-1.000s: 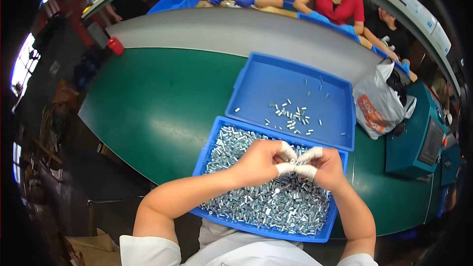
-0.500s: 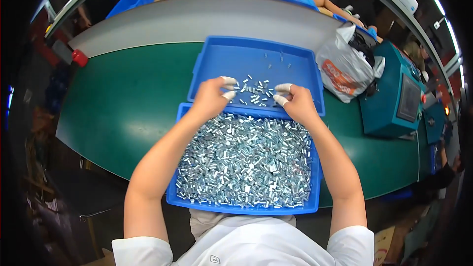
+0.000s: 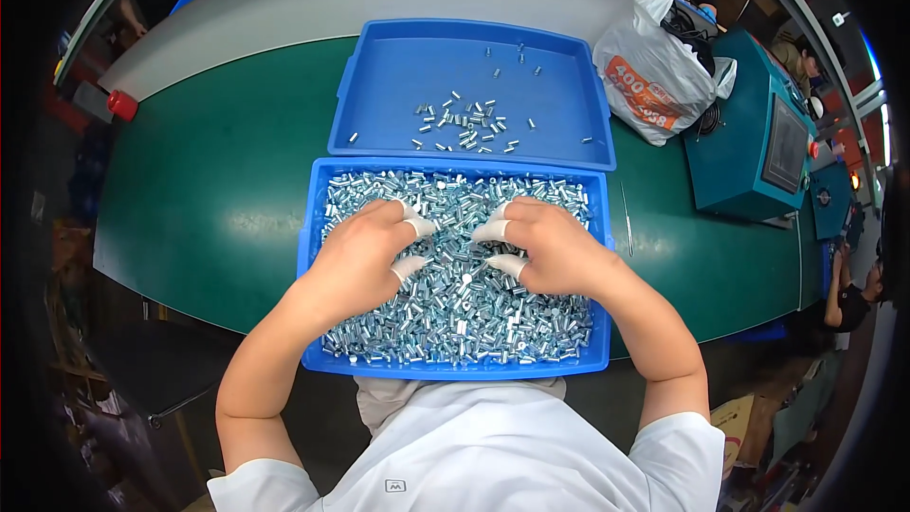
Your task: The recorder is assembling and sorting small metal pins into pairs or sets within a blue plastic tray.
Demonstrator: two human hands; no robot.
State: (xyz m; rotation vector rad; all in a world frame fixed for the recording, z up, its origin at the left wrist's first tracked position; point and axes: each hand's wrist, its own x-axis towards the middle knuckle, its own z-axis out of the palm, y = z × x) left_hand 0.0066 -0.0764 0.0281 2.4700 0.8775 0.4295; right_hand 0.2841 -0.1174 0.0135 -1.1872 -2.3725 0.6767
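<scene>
A blue tray nearest my body is heaped with small silvery metal cylinders, some showing a hole in the end. My left hand and my right hand rest over the middle of this heap, facing each other. White finger cots cover their fingertips, which touch the pieces. On both hands thumb and fingers are apart, and I see nothing gripped. Behind stands a second blue tray, with a loose cluster of the same cylinders near its front and a few standing upright at the back right.
Both trays stand on a green tabletop backed by a grey panel. To the right are a stuffed plastic bag, a teal machine with a screen and a thin metal rod. A red round object sits far left. Co-workers' arms show beyond.
Both hands have come back from the far tray to the heap in the near tray. The cylinders in the far tray now lie spread out and untouched. The view has tilted downward.
</scene>
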